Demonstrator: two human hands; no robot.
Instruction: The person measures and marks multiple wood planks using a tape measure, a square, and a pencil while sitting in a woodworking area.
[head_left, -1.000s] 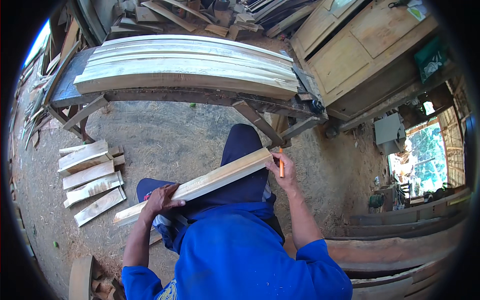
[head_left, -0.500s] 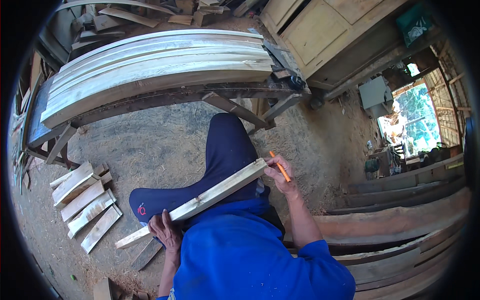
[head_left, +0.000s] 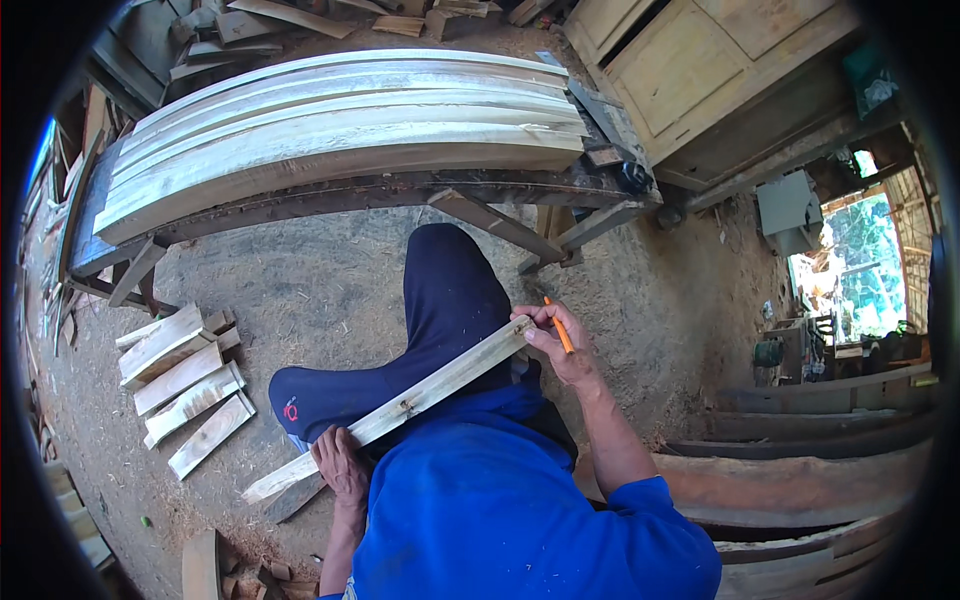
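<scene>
Curled over the lower stretch of a wooden batten (head_left: 450, 379), the fingers of my left hand (head_left: 342, 465) grip it firmly, though I can't make out where the thumb sits. With my right hand (head_left: 560, 340) I pinch the batten's upper end, and that same hand holds an orange pencil (head_left: 558, 323) across the fingers, both its ends showing. The batten lies aslant over my lap, between my blue shirt (head_left: 500, 500) and the dark trousers (head_left: 450, 275); a dark knot marks its face about midway, and its lower end juts out to my left. Just beneath that end a darker board (head_left: 297, 498) lies on the floor.

Farther to my left, short boards (head_left: 180, 388) lie side by side on the dusty ground. To my right, long rough planks (head_left: 790, 485) run off toward the edge of my view. Beyond my knees stands a workbench (head_left: 330, 195), loaded with long pale boards (head_left: 340, 125). Past it are wood offcuts (head_left: 285, 15) and, to the right, a panelled wooden door (head_left: 690, 80). Farthest off, daylight fills an opening (head_left: 865, 265).
</scene>
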